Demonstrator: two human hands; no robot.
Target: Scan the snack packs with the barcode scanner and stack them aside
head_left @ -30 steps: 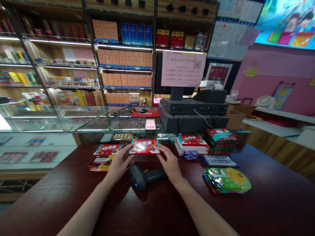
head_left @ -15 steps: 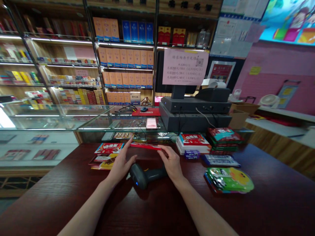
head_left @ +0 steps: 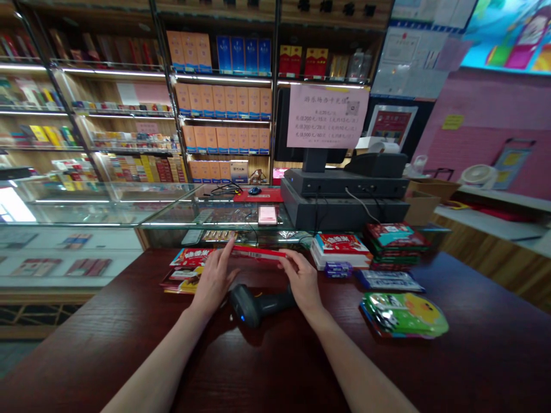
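A thin red snack box [head_left: 258,253] is held nearly edge-on above the table, and a pale printed strip shows on its side. My left hand [head_left: 213,280] supports its left end with extended fingers; the thumb is apart, lower down. At the right end, my right hand [head_left: 302,282] grips the box between thumb and fingers. Below, a dark barcode scanner [head_left: 253,306] with a blue light lies on its side, its handle end partly hidden by my right hand. Beside my left hand lies a pile of red and yellow snack packets [head_left: 185,272], partly covered by that hand.
On the right of the dark wooden table [head_left: 112,327] lie stacked snack boxes [head_left: 340,246], dark red packs [head_left: 396,244], purple packs [head_left: 338,269], a blue packet [head_left: 391,281] and green packets [head_left: 404,314]. Behind stand a glass counter [head_left: 206,215] and a cash register [head_left: 344,195].
The red box has tilted slightly, so more of its printed side shows. Both hands keep their hold. The whole view has shifted a little.
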